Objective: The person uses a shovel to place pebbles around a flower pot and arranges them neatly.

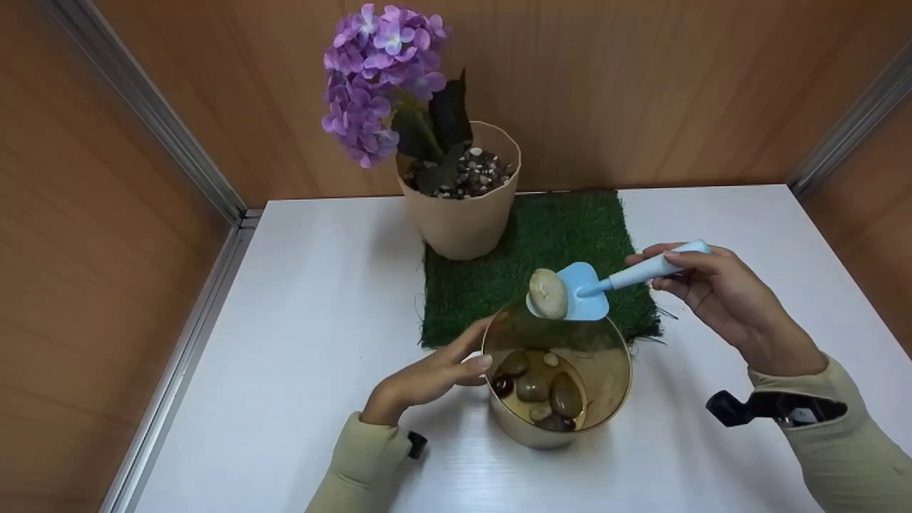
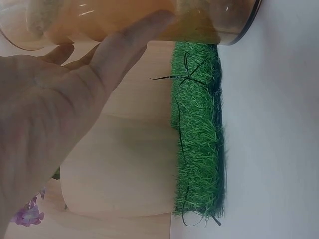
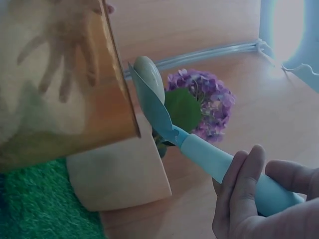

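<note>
My right hand [image 1: 741, 306] grips the handle of a light blue toy shovel [image 1: 586, 292], its blade above the far rim of an amber see-through jar [image 1: 618, 385]. On the blade rests a pale, smooth stone [image 1: 548, 293]. Inside the jar, several brown and grey stones [image 1: 565, 395] lie on the bottom. My left hand [image 1: 434, 374] touches the jar's left side; through the wall in the right wrist view its fingers [image 3: 62, 59] look straight and spread. The left wrist view shows part of that hand [image 2: 65, 104] along the jar wall.
Behind the jar, an artificial grass mat [image 1: 470, 299] lies on the white table [image 1: 299, 320]. A beige pot [image 1: 459, 224] with a purple flower [image 1: 377, 78] stands on the mat's far left part. Wooden panels [image 1: 641, 92] enclose the back and sides.
</note>
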`<state>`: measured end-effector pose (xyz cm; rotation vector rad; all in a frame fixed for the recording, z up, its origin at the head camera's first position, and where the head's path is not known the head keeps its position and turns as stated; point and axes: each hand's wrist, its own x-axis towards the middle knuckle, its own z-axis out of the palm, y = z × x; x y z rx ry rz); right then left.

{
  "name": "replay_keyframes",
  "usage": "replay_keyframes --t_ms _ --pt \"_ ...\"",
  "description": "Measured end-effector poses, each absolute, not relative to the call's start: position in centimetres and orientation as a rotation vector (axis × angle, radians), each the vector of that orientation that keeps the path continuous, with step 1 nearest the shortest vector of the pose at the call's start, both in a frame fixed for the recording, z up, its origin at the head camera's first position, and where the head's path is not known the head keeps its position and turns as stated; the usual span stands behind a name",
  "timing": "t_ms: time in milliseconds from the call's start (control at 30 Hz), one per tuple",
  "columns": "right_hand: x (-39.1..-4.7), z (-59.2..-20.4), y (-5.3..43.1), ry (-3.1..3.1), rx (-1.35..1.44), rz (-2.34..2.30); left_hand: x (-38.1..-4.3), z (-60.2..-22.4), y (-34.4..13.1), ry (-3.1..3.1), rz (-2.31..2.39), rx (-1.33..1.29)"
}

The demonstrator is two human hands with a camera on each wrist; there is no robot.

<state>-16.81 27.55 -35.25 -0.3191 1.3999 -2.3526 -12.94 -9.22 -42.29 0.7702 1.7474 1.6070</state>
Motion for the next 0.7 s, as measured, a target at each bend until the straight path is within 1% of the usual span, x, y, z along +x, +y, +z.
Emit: replay_keyframes --t_ms 333,533,700 --pt "-19.4 -35.0 28.4 1.39 -0.139 -2.431 -13.0 -42.2 -9.2 1.759 1.6 0.79" --pt "-21.4 -36.2 28.3 1.367 0.049 -2.525 -13.0 -42.2 -9.2 1.76 1.595 0.795" --pt "-23.1 -38.0 27.7 1.361 0.141 -2.576 -12.9 -42.3 -9.2 1.767 1.591 0.789"
